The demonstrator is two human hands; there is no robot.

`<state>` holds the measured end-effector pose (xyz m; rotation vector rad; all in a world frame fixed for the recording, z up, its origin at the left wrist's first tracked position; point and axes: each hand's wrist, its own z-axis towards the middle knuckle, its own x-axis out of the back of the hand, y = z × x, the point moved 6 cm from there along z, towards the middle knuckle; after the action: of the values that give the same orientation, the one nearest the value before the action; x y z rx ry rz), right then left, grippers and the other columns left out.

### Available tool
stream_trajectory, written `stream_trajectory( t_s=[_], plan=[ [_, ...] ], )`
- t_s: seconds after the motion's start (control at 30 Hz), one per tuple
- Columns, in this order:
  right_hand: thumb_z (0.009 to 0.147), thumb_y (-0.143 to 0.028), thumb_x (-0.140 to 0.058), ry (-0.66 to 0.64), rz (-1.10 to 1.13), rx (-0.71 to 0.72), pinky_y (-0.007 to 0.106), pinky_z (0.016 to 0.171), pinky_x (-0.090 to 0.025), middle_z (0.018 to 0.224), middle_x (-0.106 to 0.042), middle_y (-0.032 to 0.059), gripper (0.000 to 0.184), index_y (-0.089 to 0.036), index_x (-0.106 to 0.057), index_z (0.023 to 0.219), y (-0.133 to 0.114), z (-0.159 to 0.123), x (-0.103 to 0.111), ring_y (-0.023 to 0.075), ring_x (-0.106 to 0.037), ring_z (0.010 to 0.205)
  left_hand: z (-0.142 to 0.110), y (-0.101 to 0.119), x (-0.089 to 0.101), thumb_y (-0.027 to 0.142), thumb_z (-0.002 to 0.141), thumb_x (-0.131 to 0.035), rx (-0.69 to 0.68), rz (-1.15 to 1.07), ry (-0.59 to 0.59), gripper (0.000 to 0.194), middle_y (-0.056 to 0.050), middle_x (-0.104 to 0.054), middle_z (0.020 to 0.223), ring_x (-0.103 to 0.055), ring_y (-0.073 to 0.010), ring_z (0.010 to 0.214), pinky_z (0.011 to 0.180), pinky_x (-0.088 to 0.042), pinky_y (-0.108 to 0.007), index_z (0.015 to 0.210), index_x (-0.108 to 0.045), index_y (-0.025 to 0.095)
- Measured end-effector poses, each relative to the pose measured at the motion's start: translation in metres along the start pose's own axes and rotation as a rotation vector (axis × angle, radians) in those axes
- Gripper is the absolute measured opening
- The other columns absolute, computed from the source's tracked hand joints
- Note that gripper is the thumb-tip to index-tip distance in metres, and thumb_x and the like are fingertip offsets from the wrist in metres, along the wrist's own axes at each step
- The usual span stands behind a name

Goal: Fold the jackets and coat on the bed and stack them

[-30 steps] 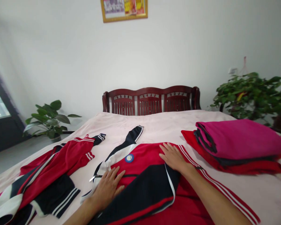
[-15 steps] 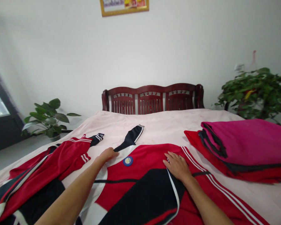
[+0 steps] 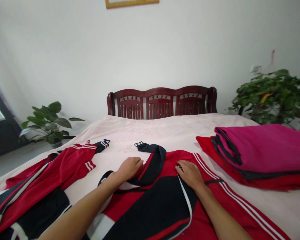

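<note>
A red, navy and white track jacket (image 3: 170, 196) lies spread in front of me. One navy sleeve (image 3: 150, 213) is folded diagonally across its body. My left hand (image 3: 128, 169) is closed on the jacket near the other navy sleeve (image 3: 161, 160), which bends over the red cloth with its striped cuff toward the headboard. The fingertips are partly hidden in the fabric. Resting on the red part, by the end of the folded sleeve, is my right hand (image 3: 190, 172), its fingers extended and slightly bent.
More red and navy sportswear (image 3: 52, 176) lies at the left of the pink bedsheet (image 3: 130, 130). A folded stack of magenta and red cloth (image 3: 262, 146) sits at the right. Behind are a dark wooden headboard (image 3: 160, 100), a left potted plant (image 3: 48, 123) and a right leafy plant (image 3: 272, 96).
My left hand has moved right, and the sleeve beside it has swung over the jacket, covering the round badge. My right hand stays nearly where it was.
</note>
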<state>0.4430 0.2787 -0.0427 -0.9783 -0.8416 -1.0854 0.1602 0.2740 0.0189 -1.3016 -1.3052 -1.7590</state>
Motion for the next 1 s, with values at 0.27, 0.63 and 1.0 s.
stream_trajectory(
  t_s=[0.27,0.63,1.0],
  plan=[
    [0.096,-0.039,-0.042,0.057,0.023,0.008,0.04,0.102,-0.04,0.119,-0.071,0.0109,0.038,-0.018,-0.068,0.114,-0.005,-0.002,0.011,0.0259,-0.062,0.114,0.06,0.008,-0.03,0.041,0.095,-0.043,0.162,-0.086,0.052,0.044,-0.011,-0.073,0.076,-0.068,-0.022,0.073,0.066,-0.047,-0.03,0.08,-0.073,0.013],
    [0.096,-0.039,-0.031,0.39,0.397,-0.05,0.038,0.104,-0.044,0.117,-0.069,0.0134,0.046,-0.015,-0.066,0.113,0.004,-0.004,0.04,0.0238,-0.06,0.113,-0.004,0.094,-0.056,0.026,0.096,-0.042,-0.37,0.264,0.151,0.029,-0.013,-0.067,0.109,-0.061,-0.0272,0.1,0.089,-0.048,-0.042,0.115,-0.063,0.018],
    [0.093,-0.042,-0.059,0.023,0.287,-0.035,0.046,0.094,-0.052,0.129,-0.06,0.0102,0.041,-0.019,-0.058,0.127,-0.101,0.056,0.022,0.0231,-0.061,0.11,-0.044,0.081,-0.055,0.021,0.094,-0.046,-0.543,0.304,0.032,0.031,-0.008,-0.068,0.115,-0.06,-0.0233,0.108,0.096,-0.044,-0.04,0.119,-0.064,0.027]
  ],
)
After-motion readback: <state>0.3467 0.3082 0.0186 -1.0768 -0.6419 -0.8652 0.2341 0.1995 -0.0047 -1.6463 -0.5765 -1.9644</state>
